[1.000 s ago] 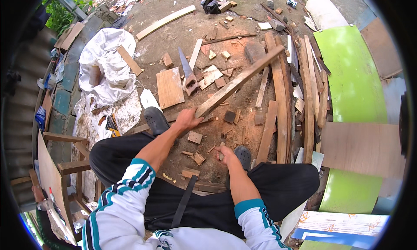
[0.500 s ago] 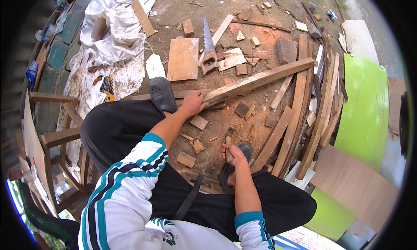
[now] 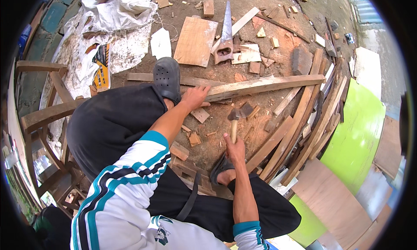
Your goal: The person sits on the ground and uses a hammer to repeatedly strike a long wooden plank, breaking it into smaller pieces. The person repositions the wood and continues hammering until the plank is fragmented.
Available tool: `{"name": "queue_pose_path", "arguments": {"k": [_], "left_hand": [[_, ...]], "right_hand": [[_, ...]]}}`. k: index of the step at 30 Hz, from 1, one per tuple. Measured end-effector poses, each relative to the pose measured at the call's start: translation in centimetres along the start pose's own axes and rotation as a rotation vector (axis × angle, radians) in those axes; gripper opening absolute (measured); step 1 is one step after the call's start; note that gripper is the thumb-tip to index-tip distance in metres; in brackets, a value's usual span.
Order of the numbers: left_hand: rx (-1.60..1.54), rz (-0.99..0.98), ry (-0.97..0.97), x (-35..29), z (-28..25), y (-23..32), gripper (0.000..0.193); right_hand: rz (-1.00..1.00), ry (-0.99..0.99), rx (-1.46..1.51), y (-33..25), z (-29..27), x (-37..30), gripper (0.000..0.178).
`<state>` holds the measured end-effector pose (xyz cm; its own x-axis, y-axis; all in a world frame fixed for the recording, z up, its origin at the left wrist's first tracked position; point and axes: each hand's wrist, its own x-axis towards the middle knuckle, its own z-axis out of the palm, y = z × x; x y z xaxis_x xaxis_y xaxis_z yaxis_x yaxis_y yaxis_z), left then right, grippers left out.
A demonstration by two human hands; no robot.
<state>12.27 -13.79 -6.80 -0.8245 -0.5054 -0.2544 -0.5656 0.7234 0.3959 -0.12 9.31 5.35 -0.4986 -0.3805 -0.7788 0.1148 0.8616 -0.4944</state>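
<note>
My left hand grips the near-left end of a long squared wooden beam, its fingers over the top edge. The beam slants away to the right, its far end over the stacked lumber. In my right hand, the fingers are wrapped round the pale wooden handle of a hammer. The hammer points away from me, its dark head below the beam and apart from it. A small dark wood block lies right behind the head.
A handsaw lies beside a square board. Long planks are piled at the right, by a green sheet. Wood offcuts litter the ground. A wooden chair frame stands at the left. My clogs flank the work.
My right hand has tipped the hammer up and forward, so its head now shows farther out. The beam's far end has dropped lower in view. My left hand keeps its grip.
</note>
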Motion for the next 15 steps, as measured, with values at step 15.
{"name": "queue_pose_path", "arguments": {"k": [15], "left_hand": [[0.051, 0.036, -0.085, 0.7, 0.5, -0.2, 0.088]], "right_hand": [[0.124, -0.034, -0.187, 2.2, 0.6, 6.8, 0.031]]}}
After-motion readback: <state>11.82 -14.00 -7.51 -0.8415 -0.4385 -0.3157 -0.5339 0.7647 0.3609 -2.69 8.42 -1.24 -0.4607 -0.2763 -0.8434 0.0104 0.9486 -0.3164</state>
